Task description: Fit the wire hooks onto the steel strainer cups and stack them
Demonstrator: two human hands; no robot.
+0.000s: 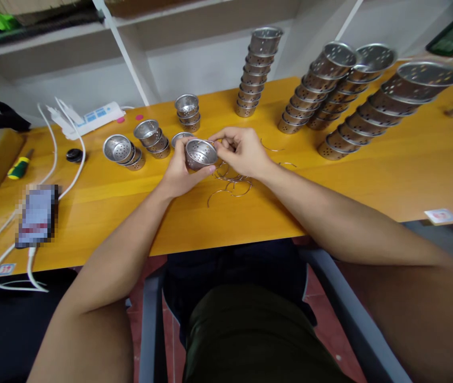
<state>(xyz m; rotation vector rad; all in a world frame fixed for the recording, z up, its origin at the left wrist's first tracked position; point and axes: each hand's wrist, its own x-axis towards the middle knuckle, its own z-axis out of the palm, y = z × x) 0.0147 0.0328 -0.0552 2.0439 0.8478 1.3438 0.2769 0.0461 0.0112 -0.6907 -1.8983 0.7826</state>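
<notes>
My left hand (180,173) is closed around a small perforated metal cup (201,154), its open top tilted toward me. At the cup's right rim, my right hand (242,151) has its thumb and fingers pinched together. Whatever sits in that pinch is too small and too covered to make out. Several thin curved metal wires (234,186) lie in a loose tangle on the table below my right hand. Just behind the held cup, another metal cup (181,137) is partly hidden by my left hand.
Short stacks of perforated cups (151,137) stand to the left and behind. Taller stacks (304,96) rise at the back right, some leaning. A power strip (98,118), white cables, a phone (38,215) and a screwdriver (19,167) occupy the left side.
</notes>
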